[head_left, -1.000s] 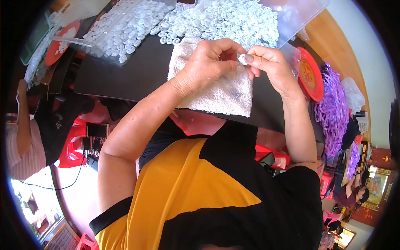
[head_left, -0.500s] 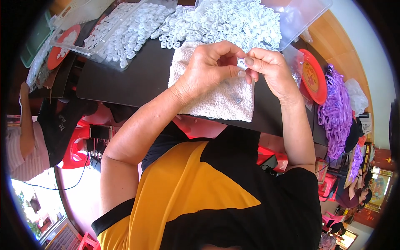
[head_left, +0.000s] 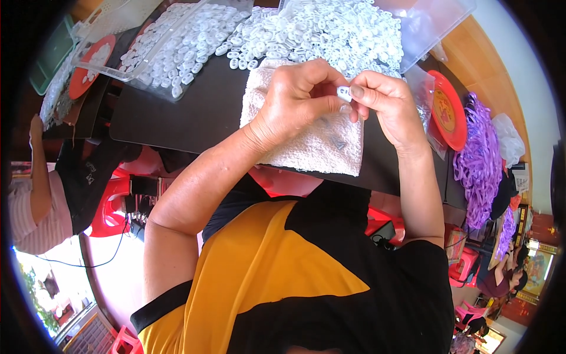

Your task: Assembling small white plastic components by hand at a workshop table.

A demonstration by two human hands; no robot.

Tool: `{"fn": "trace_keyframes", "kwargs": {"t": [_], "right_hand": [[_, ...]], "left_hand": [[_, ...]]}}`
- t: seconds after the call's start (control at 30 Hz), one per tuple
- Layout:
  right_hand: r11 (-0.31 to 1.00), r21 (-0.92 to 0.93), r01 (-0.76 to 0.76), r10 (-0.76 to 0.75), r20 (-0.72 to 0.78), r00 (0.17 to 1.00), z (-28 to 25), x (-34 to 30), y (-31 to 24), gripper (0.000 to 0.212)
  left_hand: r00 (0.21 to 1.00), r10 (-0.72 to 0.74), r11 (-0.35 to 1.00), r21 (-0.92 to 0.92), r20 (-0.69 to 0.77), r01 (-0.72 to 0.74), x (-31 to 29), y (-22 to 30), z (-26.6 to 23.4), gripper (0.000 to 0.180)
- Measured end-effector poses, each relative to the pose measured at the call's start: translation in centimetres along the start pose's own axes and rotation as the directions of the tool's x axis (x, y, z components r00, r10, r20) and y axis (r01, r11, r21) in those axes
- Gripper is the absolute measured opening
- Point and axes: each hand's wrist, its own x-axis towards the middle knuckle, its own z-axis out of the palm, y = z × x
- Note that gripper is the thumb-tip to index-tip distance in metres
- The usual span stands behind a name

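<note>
Shifted slightly to the right in the view since half a second earlier, the scene is otherwise little changed, both hands keeping together over the towel. Dark and broad, the table (head_left: pixel 165 118) stretches across the upper part of the view, its near edge in front of a worker in a black-and-yellow shirt (head_left: pixel 265 265). At far left, another person in a pale striped top (head_left: pixel 44 203) extends a forearm toward that side of the table. Across the far side spreads a heap of white oval pieces (head_left: pixel 330 35), with a clear bin (head_left: pixel 436 26) at its right and a clear tray (head_left: pixel 124 76) of similar pieces at its left. Purple ribbon-like strands (head_left: pixel 474 159) hang in a thick bundle on the right. A pale towel (head_left: pixel 312 153) lies on the table beneath the hands; a red plate (head_left: pixel 458 125) with a yellowish centre tilts near the right edge. The left hand (head_left: pixel 298 94) is bent at the wrist, thumb and fingers pinching; the right hand (head_left: pixel 386 100) meets it, thumb pressed in from the other side. Between their fingertips — above the towel — sits one small white piece (head_left: pixel 344 92), gripped by both. Smallest of all, a greyish bit (head_left: pixel 338 144) rests on the towel, too indistinct to identify.
</note>
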Motion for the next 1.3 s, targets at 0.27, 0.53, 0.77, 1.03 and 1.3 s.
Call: {"fn": "trace_keyframes", "kwargs": {"t": [0.27, 0.53, 0.77, 1.03, 1.3], "right_hand": [[0.999, -0.039, -0.007, 0.007, -0.014, 1.0, 0.8, 0.2, -0.2, 0.015], [0.831, -0.308, 0.463, -0.489, -0.008, 0.872, 4.0, 8.7, -10.4, 0.012], [0.866, -0.154, 0.475, -0.479, 0.014, 0.878, 8.8, 15.4, -11.2, 0.01], [0.462, -0.884, 0.064, -0.228, -0.049, 0.972, -2.4, 7.6, 0.5, 0.01], [0.261, -0.959, 0.111, -0.315, 0.024, 0.949, -3.2, 6.8, 4.7, 0.028]], "left_hand": [[0.999, -0.018, 0.994, -0.107, -0.028, 0.015, -0.7, -0.5, -0.3, 0.016], [0.949, -0.039, 0.999, -0.027, -0.313, 0.032, 0.3, -1.8, -0.1, 0.022], [0.864, -0.203, 0.969, -0.223, -0.461, 0.108, 1.5, -1.6, -1.5, 0.014], [0.886, -0.294, 0.945, -0.248, -0.358, 0.213, 0.8, -0.7, -1.0, 0.013], [0.889, -0.32, 0.94, -0.227, -0.327, 0.254, 1.0, -0.7, -0.9, 0.011]]}}
